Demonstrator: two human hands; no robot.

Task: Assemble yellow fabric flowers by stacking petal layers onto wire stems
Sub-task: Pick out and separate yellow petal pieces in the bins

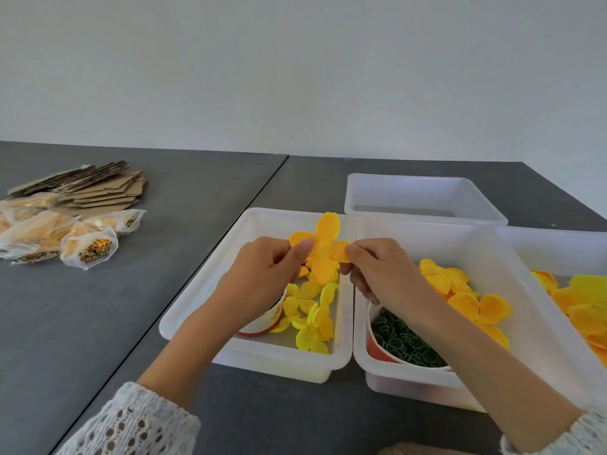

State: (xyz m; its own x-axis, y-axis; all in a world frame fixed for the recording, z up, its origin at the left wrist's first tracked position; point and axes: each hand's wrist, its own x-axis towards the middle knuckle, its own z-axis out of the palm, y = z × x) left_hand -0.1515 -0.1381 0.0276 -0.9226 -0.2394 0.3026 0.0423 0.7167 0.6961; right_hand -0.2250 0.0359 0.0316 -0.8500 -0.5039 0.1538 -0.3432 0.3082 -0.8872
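A dark grey table [131, 323] carried four white tubs, the near left tub [203, 290] holding small yellow petals [312, 316] and a paper cup [262, 323], the next tub [525, 307] holding orange petals [466, 297] and a cup of green rings [404, 339]. Cardboard [98, 188] and bagged parts [65, 234] lay far left. Above the left tub, the left hand [262, 274] and right hand [381, 270] each pinched opposite lobes of one orange petal layer [323, 247].
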